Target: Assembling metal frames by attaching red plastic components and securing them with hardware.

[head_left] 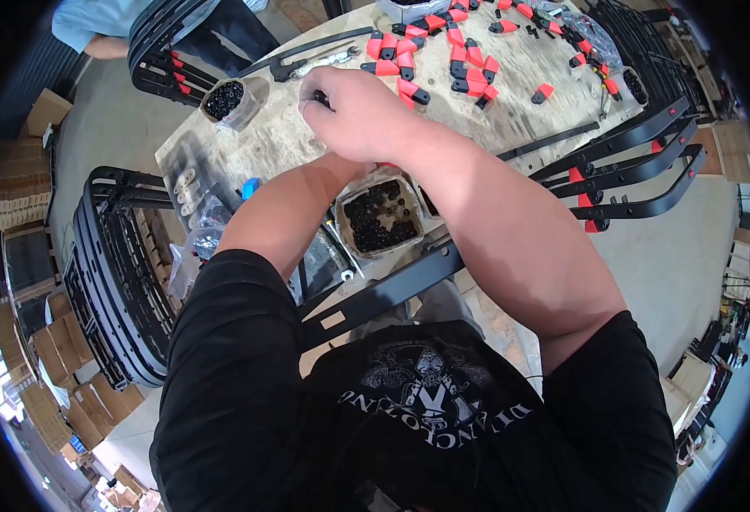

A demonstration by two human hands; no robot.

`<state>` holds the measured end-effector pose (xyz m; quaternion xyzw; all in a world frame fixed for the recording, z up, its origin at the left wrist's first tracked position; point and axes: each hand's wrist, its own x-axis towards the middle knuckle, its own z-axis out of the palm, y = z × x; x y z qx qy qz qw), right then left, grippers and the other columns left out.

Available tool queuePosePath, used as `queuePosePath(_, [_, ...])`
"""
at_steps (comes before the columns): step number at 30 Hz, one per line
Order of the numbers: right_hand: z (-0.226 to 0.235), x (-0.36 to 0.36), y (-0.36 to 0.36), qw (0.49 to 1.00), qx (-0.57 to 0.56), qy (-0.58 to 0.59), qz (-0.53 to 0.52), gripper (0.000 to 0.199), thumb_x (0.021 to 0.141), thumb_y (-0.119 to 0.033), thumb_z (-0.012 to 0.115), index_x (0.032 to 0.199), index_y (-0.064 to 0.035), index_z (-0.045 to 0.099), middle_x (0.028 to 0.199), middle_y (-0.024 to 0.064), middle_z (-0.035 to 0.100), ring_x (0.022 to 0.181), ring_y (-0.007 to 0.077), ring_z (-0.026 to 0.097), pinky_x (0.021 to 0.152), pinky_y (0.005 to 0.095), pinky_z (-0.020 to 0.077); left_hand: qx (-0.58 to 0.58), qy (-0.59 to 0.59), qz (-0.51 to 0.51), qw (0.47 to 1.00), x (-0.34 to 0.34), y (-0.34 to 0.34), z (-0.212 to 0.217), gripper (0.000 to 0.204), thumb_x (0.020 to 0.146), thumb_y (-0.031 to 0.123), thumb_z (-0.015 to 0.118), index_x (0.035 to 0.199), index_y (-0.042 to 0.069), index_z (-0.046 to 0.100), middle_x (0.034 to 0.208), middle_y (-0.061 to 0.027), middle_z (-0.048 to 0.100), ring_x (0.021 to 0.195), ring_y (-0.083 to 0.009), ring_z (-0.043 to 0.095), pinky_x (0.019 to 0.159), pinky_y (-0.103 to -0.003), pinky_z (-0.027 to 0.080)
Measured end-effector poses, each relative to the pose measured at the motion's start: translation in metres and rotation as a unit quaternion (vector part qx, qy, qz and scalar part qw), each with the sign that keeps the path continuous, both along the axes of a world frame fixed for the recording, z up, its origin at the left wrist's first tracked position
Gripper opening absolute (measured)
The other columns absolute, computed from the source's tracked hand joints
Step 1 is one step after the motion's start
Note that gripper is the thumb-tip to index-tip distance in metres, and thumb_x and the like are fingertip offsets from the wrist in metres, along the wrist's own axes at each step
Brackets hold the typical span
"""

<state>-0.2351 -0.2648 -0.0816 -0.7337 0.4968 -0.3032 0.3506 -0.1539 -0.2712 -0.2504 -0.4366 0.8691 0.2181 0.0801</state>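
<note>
My right hand [341,111] reaches across the table with its fingers curled in. A small dark bit shows between thumb and fingers, too little to name. My left hand [360,166] lies under the right wrist, which hides its fingers. A touch of red shows beside it. Just below both hands stands an open box of small black parts [379,218]. Between that box and my body, a black metal bar [392,286] with a rectangular cutout slants along the near table edge. Several red-and-black pieces [473,72] lie beyond my right hand.
A tub of black parts [226,101] stands at the table's left edge, near wrenches [307,64]. Stacked black frames [119,273] stand at left. Curved black bars with red ends [631,166] jut out at right. Another person [213,34] stands at far left.
</note>
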Motion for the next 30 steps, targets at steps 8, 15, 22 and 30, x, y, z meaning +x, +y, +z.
queuePosePath(8, [0.000,-0.002,-0.001,1.000,0.010,0.011,0.017,0.029,0.091,-0.022,0.056,0.108,0.0002,0.066,0.100,0.0229,0.071,0.097,0.0415,0.067,0.085,0.0474,0.0531,-0.019,0.031,0.033,0.999,0.018,0.003,-0.007,0.049,0.082,0.026,0.074,0.129,0.012,0.064,0.128,-0.0166,0.066,0.119,-0.0342,0.062,0.101,-0.043,0.050])
queuePosePath(15, [-0.006,-0.006,-0.005,1.000,0.006,0.028,0.011,0.027,0.090,-0.021,0.056,0.104,-0.0004,0.067,0.099,0.0226,0.071,0.096,0.0411,0.067,0.085,0.0474,0.0531,-0.033,0.057,0.051,0.997,0.031,0.002,-0.013,0.050,0.082,0.026,0.075,0.129,0.013,0.064,0.128,-0.0166,0.066,0.118,-0.0338,0.062,0.100,-0.042,0.050])
queuePosePath(22, [-0.014,-0.002,-0.004,0.999,-0.015,0.031,0.029,0.028,0.089,-0.023,0.059,0.101,0.0007,0.067,0.097,0.0216,0.070,0.093,0.0382,0.068,0.083,0.0431,0.0533,0.078,0.165,0.154,0.971,0.098,-0.020,0.003,0.042,0.082,0.030,0.080,0.116,0.007,0.069,0.107,-0.0158,0.073,0.092,-0.0296,0.070,0.083,-0.039,0.055])
queuePosePath(30, [-0.014,0.000,-0.002,0.998,-0.012,0.049,0.027,0.032,0.087,-0.026,0.059,0.105,-0.0024,0.070,0.104,0.0215,0.071,0.102,0.0378,0.067,0.091,0.0441,0.0525,0.114,0.236,0.331,0.906,0.132,0.078,0.193,0.044,0.089,0.037,0.076,0.109,0.000,0.063,0.082,-0.0064,0.065,0.072,-0.0131,0.059,0.064,-0.030,0.049])
